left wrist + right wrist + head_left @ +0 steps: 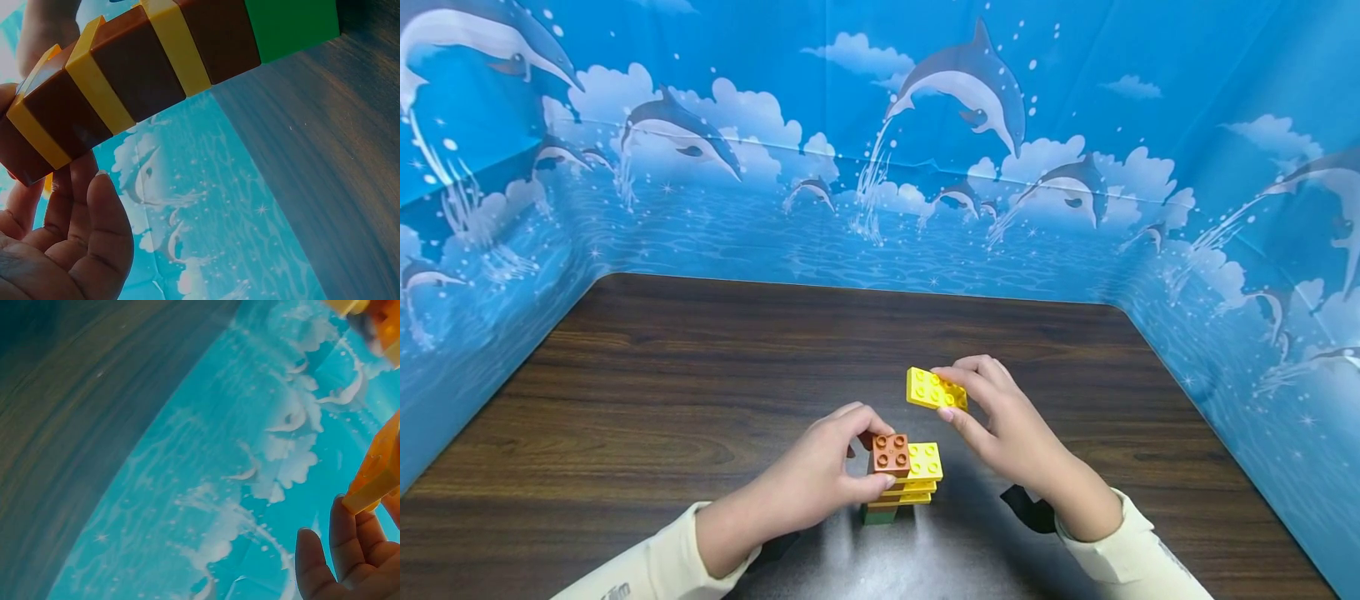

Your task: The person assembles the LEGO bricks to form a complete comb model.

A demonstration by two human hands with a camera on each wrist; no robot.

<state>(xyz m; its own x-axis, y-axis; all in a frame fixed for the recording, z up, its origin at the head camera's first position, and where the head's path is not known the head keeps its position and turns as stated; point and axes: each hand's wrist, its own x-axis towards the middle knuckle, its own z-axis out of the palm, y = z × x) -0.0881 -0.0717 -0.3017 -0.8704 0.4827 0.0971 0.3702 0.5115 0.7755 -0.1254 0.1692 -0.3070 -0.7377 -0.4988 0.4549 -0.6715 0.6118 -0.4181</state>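
Note:
In the head view a tower of toy building bricks stands upright, with a brown brick (891,454) on top. Yellow plates (927,461) jut out to the tower's right, and a green brick (880,516) forms the base. My left hand (823,467) grips the tower's upper end between thumb and fingers. The left wrist view shows brown bricks (137,65) alternating with yellow layers. Raised above and to the right of the tower, a flat yellow brick (925,387) with studs is pinched by my right hand (1003,417). That brick is apart from the tower.
A dark wood-grain table (700,358) lies under both hands. Blue sheeting (760,242) printed with dolphins rises along its back and sides. A black strap (1030,508) shows by the right wrist.

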